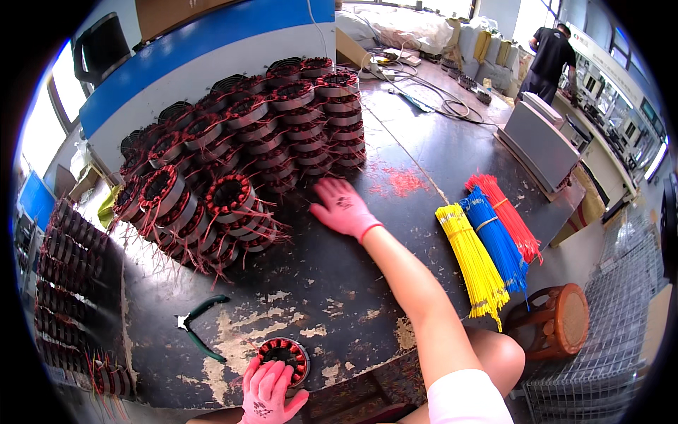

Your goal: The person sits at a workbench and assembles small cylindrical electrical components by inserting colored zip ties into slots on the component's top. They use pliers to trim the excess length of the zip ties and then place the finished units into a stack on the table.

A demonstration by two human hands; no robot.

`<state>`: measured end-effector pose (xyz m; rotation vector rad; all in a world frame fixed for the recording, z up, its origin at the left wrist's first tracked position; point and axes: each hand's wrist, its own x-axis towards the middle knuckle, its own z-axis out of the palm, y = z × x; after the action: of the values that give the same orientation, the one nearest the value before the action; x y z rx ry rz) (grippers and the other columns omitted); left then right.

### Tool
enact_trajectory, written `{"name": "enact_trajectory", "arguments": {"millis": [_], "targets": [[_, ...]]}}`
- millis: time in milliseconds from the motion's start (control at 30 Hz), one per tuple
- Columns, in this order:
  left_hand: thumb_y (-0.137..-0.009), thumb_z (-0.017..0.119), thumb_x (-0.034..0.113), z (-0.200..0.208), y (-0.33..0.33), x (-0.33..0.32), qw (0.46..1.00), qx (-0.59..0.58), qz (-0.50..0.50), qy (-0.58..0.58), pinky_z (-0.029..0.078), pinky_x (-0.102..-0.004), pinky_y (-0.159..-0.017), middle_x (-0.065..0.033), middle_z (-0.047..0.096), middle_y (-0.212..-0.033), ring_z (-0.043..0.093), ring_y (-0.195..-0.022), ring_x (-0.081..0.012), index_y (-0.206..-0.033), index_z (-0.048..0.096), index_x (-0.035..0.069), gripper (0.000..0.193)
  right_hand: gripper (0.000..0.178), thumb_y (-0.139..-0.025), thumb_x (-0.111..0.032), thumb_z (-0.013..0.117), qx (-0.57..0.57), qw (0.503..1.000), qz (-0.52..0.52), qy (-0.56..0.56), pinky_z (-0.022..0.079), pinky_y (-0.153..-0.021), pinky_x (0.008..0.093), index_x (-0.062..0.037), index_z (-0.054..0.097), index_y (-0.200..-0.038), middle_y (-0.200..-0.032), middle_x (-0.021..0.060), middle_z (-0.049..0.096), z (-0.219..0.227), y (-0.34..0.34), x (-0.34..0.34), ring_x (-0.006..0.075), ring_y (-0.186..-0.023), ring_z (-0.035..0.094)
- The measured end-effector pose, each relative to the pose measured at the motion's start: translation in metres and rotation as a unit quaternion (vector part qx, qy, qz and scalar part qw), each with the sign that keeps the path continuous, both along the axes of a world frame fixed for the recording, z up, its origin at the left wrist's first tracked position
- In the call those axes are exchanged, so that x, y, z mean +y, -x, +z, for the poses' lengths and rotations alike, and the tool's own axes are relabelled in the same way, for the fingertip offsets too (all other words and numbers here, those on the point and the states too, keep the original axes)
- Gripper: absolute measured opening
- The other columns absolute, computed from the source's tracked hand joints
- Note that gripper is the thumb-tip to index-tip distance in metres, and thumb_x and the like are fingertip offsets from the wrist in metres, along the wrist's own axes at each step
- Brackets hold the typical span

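At the table's near edge lies a motor stator [300,359], a dark ring with red windings inside. My left hand [268,396], in a pink glove, has its fingers curled over the near side of this stator, with the thumb to the right. Farther in, my right hand [344,207], also in a pink glove, reaches across the table, open and palm down, its fingers spread. Its fingertips are close to the base of the stacked stators [296,116], which trail thin red wires. Left of the stator lie wire cutters [201,325] with dark green handles, jaws apart.
Bundles of yellow [472,265], blue [494,237] and red [505,215] wire lie at the right. Red wire scraps [406,182] are scattered beyond my right hand. A wooden stool [558,321] stands beside the table. A person [549,63] works at the back right.
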<state>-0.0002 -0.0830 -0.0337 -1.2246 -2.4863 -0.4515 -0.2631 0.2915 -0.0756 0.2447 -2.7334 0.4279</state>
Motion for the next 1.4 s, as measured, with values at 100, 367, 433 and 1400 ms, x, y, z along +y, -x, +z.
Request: {"name": "enact_trajectory", "arguments": {"millis": [100, 367, 433, 1400], "targets": [[-0.074, 0.082, 0.036, -0.001, 0.002, 0.003, 1.0, -0.008, -0.009, -0.007, 0.04, -0.0605, -0.112, -0.0108, 0.053, -0.131, 0.054, -0.12, -0.0334, -0.125, 0.061, 0.005, 0.063, 0.072, -0.1, -0.053, 0.046, -0.007, 0.998, -0.051, -0.02, 0.02, -0.126, 0.0448, -0.0011, 0.048, -0.149, -0.158, 0.0195, 0.044, 0.004, -0.021, 0.046, 0.0338, -0.151, 0.034], [-0.073, 0.082, 0.032, 0.003, -0.001, 0.005, 0.999, -0.022, -0.004, -0.025, 0.039, -0.0611, -0.113, -0.0126, 0.053, -0.132, 0.054, -0.12, -0.0348, -0.127, 0.059, 0.003, 0.066, 0.069, -0.1, -0.046, 0.054, -0.039, 0.999, 0.01, -0.013, 0.019, -0.126, 0.0515, -0.0022, 0.042, -0.152, -0.16, 0.023, 0.04, 0.044, -0.209, 0.011, 0.0427, -0.15, 0.033], [-0.073, 0.081, 0.032, 0.002, -0.001, 0.006, 0.999, -0.019, -0.002, -0.028, 0.038, -0.0613, -0.113, -0.0131, 0.053, -0.132, 0.054, -0.121, -0.0351, -0.128, 0.058, 0.003, 0.066, 0.066, -0.1, -0.044, 0.056, -0.062, 0.997, 0.019, -0.034, 0.021, -0.125, 0.0524, -0.0034, 0.044, -0.151, -0.158, 0.0229, 0.042, 0.05, -0.245, 0.012, 0.0433, -0.148, 0.036], [-0.075, 0.075, 0.022, 0.017, -0.008, 0.015, 0.998, -0.045, 0.014, -0.045, 0.033, -0.0573, -0.117, -0.015, 0.055, -0.132, 0.045, -0.132, -0.0444, -0.125, 0.059, 0.003, 0.056, 0.042, -0.096, -0.034, 0.066, 0.105, 0.988, -0.035, 0.112, 0.047, -0.106, 0.0445, -0.005, 0.064, -0.126, -0.129, 0.0171, 0.065, 0.072, -0.249, -0.009, 0.0331, -0.123, 0.061]]}}
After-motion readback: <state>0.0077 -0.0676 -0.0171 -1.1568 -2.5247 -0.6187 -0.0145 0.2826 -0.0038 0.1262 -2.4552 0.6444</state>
